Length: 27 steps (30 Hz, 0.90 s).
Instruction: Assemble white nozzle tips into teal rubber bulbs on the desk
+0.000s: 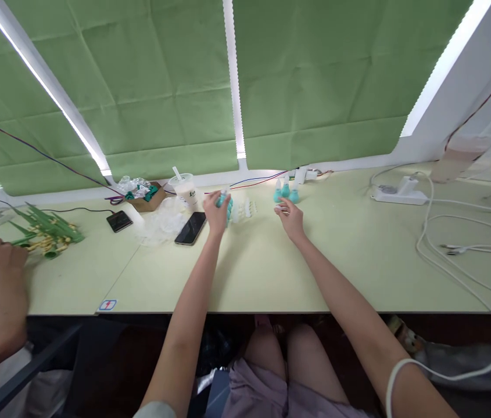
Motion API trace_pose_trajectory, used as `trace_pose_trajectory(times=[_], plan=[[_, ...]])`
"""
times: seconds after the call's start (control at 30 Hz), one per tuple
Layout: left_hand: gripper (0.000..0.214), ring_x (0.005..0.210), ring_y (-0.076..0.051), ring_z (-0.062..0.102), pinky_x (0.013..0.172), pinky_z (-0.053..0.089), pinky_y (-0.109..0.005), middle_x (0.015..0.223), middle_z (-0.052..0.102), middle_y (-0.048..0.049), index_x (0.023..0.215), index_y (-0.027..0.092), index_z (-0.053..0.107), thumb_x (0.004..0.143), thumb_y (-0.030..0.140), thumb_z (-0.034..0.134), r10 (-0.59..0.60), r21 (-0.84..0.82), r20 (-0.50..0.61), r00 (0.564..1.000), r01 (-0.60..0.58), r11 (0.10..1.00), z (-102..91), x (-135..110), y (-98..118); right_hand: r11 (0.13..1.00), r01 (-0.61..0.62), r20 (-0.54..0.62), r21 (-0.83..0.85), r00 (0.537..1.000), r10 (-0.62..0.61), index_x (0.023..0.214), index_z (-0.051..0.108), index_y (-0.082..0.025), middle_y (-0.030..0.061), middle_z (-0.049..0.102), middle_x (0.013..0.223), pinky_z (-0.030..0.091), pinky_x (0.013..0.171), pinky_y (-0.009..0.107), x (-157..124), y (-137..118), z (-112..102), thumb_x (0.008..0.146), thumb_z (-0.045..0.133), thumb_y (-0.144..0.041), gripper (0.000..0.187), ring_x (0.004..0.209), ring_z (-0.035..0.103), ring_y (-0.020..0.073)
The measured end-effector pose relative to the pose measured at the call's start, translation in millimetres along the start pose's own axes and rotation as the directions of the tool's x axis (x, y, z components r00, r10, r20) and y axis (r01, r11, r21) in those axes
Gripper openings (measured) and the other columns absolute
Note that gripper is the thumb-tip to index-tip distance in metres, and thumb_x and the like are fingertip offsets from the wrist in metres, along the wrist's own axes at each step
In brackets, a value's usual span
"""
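Observation:
My left hand (216, 213) is closed around a small teal bottle-shaped piece with a pale tip, mostly covered by the fingers. More teal pieces (229, 210) stand in a row right beside that hand. Small white pieces (247, 208) lie in rows on the table between my hands. The fingers of my right hand (291, 218) are pinched together on a small whitish piece, too small to name. Just behind them stand several rounded teal pieces (286, 190), at least some with clear pointed tips.
Left of my hands are a phone (190, 228), a drink cup (185, 191), clear plastic bags (163, 222) and a cardboard box (146, 200). A co-worker's hands (3, 258) hold green stems (49, 232) at far left. A power strip (400, 194) and white cables (423, 232) lie right.

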State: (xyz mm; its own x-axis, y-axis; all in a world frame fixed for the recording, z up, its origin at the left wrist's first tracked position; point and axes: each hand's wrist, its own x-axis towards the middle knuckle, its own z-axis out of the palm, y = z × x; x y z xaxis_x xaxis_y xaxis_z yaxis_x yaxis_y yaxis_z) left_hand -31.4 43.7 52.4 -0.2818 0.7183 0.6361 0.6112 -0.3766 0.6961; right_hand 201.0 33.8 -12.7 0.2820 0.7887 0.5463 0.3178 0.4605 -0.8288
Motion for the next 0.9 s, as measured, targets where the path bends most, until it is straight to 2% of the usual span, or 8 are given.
trace_pose_trajectory(times=[0.07,0.13,0.27,0.43,0.63,0.77,0.9], plan=[[0.039,0.101,-0.021,0.055,0.089,0.043,-0.032,0.107,0.063,-0.0097,0.101,0.016,0.065,0.073,0.042,0.064,-0.082,-0.038,-0.029,0.996,0.081,0.996,-6.3,30,-18,0.999,0.000,0.050,-0.048,0.999,0.002,0.094,0.065,-0.016,0.0066,0.064,0.092,0.052,0.072,0.030,0,6,2,0.075,0.057,-0.025,0.023,0.075,0.061,0.0138],[0.041,0.092,-0.019,0.058,0.084,0.045,-0.030,0.104,0.065,-0.0087,0.102,0.015,0.065,0.069,0.039,0.067,-0.141,-0.038,0.025,0.990,0.142,0.989,-9.5,55,-40,0.994,0.005,0.125,-0.110,0.992,0.009,0.086,0.066,-0.017,0.0055,0.065,0.091,0.051,0.072,0.030,0,8,4,0.075,0.057,-0.025,0.017,0.075,0.061,0.0137],[0.034,0.080,-0.019,0.062,0.076,0.047,-0.029,0.090,0.069,-0.0090,0.088,0.013,0.067,0.065,0.037,0.070,-0.200,0.122,0.156,0.967,0.182,0.976,-7.5,78,-74,0.972,0.036,0.198,-0.233,0.980,0.012,0.085,0.064,-0.021,0.0014,0.066,0.091,0.049,0.073,0.030,-1,6,5,0.078,0.056,-0.029,0.013,0.076,0.061,0.0141],[0.025,0.079,-0.021,0.064,0.076,0.047,-0.029,0.083,0.070,-0.0099,0.081,0.013,0.067,0.066,0.032,0.069,-0.238,0.233,0.207,0.949,0.188,0.954,3.2,83,-93,0.948,0.108,0.242,-0.299,0.970,-0.035,0.085,0.061,-0.022,0.0009,0.066,0.091,0.046,0.072,0.030,-2,2,5,0.080,0.054,-0.029,0.011,0.073,0.060,0.0143],[0.019,0.078,-0.021,0.063,0.076,0.046,-0.030,0.080,0.068,-0.0080,0.077,0.015,0.064,0.066,0.030,0.067,-0.216,0.330,0.250,0.944,0.127,0.936,14.3,76,-98,0.902,0.250,0.305,-0.351,0.942,-0.142,0.099,0.060,-0.022,0.0036,0.065,0.097,0.047,0.072,0.030,-4,-5,3,0.085,0.045,-0.021,0.020,0.077,0.061,0.0158],[0.024,0.082,-0.021,0.061,0.079,0.045,-0.032,0.083,0.066,-0.0079,0.088,0.015,0.061,0.069,0.030,0.065,-0.212,0.381,0.203,0.956,0.122,0.916,16.2,69,-98,0.869,0.336,0.387,-0.364,0.903,-0.187,0.095,0.061,-0.021,0.0058,0.064,0.096,0.047,0.074,0.029,-7,-10,3,0.087,0.042,-0.018,0.021,0.080,0.061,0.0170],[0.034,0.088,-0.021,0.060,0.083,0.045,-0.034,0.093,0.064,-0.0080,0.104,0.017,0.055,0.072,0.025,0.063,-0.132,0.355,0.256,0.958,0.033,0.934,17.2,62,-98,0.855,0.389,0.428,-0.342,0.875,-0.227,0.098,0.060,-0.020,0.0065,0.063,0.098,0.047,0.076,0.030,-8,-11,4,0.090,0.039,-0.019,0.022,0.084,0.061,0.0178]])
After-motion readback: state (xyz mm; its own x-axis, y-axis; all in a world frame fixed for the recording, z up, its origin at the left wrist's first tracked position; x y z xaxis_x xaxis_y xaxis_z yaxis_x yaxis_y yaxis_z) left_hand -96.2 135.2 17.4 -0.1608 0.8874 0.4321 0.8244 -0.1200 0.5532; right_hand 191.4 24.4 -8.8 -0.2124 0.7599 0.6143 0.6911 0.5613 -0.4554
